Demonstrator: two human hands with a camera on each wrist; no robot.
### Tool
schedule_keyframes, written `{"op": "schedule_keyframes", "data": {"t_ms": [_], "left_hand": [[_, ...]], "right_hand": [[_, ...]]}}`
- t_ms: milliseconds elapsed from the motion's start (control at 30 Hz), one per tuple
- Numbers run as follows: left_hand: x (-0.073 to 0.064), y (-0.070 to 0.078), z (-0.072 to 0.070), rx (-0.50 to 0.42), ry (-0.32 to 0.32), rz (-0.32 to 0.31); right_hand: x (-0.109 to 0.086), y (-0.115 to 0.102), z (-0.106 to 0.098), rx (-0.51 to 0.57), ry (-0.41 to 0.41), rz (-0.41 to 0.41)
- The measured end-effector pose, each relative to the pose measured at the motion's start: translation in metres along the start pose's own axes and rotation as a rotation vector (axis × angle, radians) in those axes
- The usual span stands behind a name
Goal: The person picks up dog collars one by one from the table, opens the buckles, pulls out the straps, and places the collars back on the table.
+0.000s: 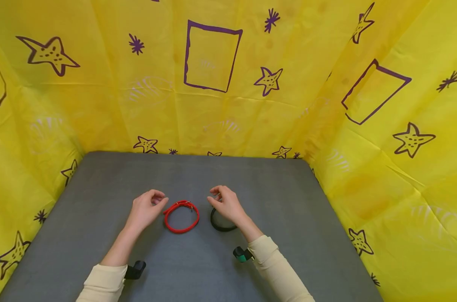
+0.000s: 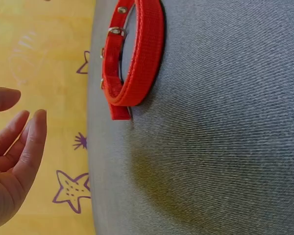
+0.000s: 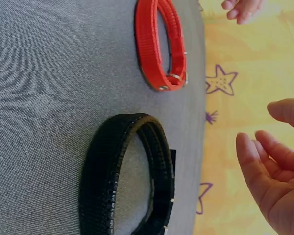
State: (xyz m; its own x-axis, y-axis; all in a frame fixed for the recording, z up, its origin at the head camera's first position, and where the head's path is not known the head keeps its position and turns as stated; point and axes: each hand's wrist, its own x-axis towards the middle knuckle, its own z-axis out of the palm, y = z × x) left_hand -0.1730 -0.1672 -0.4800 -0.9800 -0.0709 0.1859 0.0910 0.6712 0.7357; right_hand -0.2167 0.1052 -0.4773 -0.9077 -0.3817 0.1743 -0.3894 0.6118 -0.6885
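Observation:
Two buckled pet collars stand on edge in rings on the grey table. The red collar has metal buckle parts on its far side; its fabric strap fills the top of the left wrist view. To its right is the black collar, partly hidden in the head view by the right hand, with its thick band plain in the right wrist view. My left hand hovers left of the red collar, fingers loosely bent, holding nothing. Above the black collar hangs my right hand, also relaxed and without anything in it.
The grey cloth-covered table reaches back to a yellow curtain with purple stars and frames, which also encloses both sides. Each wrist wears a dark strapped camera, one on the left and one on the right.

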Motion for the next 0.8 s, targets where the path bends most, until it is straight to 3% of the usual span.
{"op": "schedule_keyframes", "data": {"t_ms": [200, 600, 800], "left_hand": [[-0.002, -0.003, 0.003, 0.007, 0.008, 0.012], [-0.006, -0.008, 0.007, 0.016, -0.06, -0.048], [-0.009, -0.012, 0.012, 0.035, -0.049, -0.027]], "right_hand": [[0.001, 0.003, 0.004, -0.018, -0.003, -0.006], [0.0, 0.006, 0.015, -0.04, -0.023, -0.025], [0.001, 0.009, 0.023, -0.036, -0.055, -0.011]]}}
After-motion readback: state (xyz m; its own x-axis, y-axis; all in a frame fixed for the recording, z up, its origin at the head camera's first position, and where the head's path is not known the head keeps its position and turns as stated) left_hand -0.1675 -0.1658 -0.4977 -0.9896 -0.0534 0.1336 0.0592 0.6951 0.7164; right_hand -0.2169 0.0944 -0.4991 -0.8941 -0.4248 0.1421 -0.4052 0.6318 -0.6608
